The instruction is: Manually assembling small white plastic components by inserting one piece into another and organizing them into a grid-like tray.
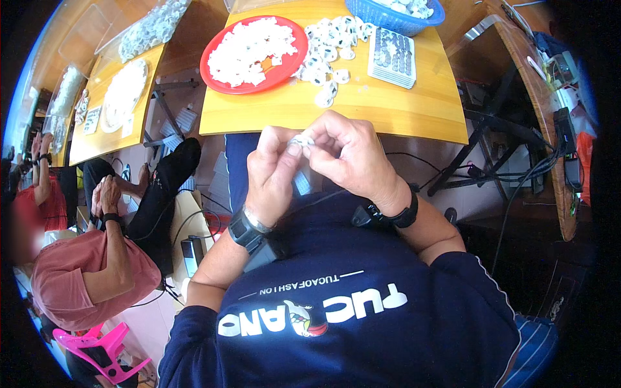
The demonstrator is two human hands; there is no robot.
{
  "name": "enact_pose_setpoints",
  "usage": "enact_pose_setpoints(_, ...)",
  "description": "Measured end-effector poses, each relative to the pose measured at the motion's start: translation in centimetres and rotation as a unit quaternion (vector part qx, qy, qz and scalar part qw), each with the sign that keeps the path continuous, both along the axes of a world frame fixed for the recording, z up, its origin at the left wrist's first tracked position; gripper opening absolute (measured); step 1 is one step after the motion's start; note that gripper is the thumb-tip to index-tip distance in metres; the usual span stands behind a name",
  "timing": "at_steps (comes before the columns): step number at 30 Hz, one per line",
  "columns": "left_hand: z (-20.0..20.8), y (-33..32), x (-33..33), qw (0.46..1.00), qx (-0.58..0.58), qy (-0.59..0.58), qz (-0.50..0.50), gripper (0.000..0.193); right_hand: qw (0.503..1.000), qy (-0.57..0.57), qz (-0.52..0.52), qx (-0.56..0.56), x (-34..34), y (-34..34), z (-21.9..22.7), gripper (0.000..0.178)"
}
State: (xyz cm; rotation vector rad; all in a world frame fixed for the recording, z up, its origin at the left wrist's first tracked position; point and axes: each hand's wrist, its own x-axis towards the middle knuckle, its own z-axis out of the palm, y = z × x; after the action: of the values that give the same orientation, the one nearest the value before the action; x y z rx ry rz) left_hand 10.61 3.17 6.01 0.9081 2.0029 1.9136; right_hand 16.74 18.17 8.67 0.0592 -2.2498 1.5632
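Note:
In front of my chest, just off the near edge of the table, my two hands meet fingertip to fingertip. Between them is a small whitish round piece (301,140), mostly covered by the fingers. My left hand (270,173) pinches it with thumb and index finger. From the other side, my right hand (352,155) grips the same piece, its fingers curled in. Beyond the hands, a red plate (302,57) is heaped with small white pieces. Loose white round pieces (325,97) with dark marks lie beside it.
A wooden table (272,116) carries a stack of cards (392,59) bearing dark round pieces, and a blue basket (394,19) of white pieces. On the left, a person (97,278) sits by another table (97,145). Cables and a metal frame stand at right.

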Motion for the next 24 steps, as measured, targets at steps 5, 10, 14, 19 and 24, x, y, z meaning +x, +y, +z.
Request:
enact_pose_setpoints(5, -0.17, 0.19, 0.21, 0.992, 0.078, -0.094, -0.001, 0.010, 0.997, -0.018, 0.014, -0.072, -0.15, -0.12, 0.22, 0.007)
enact_pose_setpoints(10, -0.09, 0.12, 0.33, 0.988, 0.091, -0.126, -0.014, 0.009, 0.998, -0.016, 0.010, -0.062, 0.00, -0.14, 0.10, 0.008)
enact_pose_setpoints(14, 0.12, 0.03, 0.55, 0.993, 0.088, -0.085, -0.003, 0.010, 1.000, 0.002, 0.002, -0.031, 0.15, -0.34, 0.26, 0.008)
enact_pose_setpoints(19, 0.19, -0.23, 0.63, 0.997, 0.063, -0.040, 0.006, 0.009, 1.000, 0.012, 0.004, -0.018, 0.37, -0.39, 0.33, 0.008)
enact_pose_setpoints(24, 0.60, -0.46, 0.86, 0.999, 0.033, 0.036, 0.022, 0.009, 0.999, 0.045, 0.010, -0.013, 0.74, -0.52, 0.63, 0.008)
